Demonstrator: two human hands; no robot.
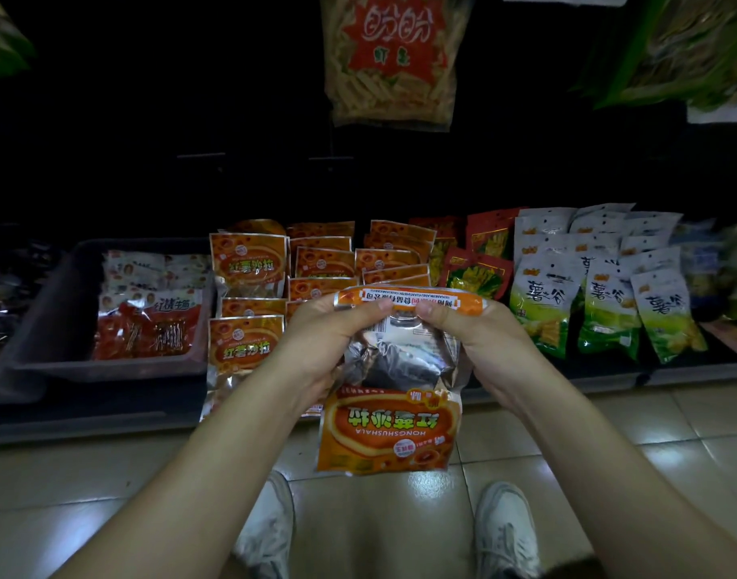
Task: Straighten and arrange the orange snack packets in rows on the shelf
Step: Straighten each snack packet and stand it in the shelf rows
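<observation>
Both hands hold one orange snack packet (390, 428) upside down in front of the low shelf (107, 411). My left hand (329, 340) pinches its upper left edge and my right hand (475, 340) pinches its upper right edge, thumbs on the silver back panel. The packet hangs bent, its orange printed face toward me at the bottom. Behind it, several orange packets (247, 261) lie in overlapping rows on the shelf, some tilted. The packets directly behind my hands are partly hidden.
A grey bin (57, 311) with red and white packets sits left of the orange ones. Red packets (479, 269) and white-green bags (542, 302) stand to the right. A large snack bag (394, 60) hangs above. Tiled floor and my white shoes (504, 532) lie below.
</observation>
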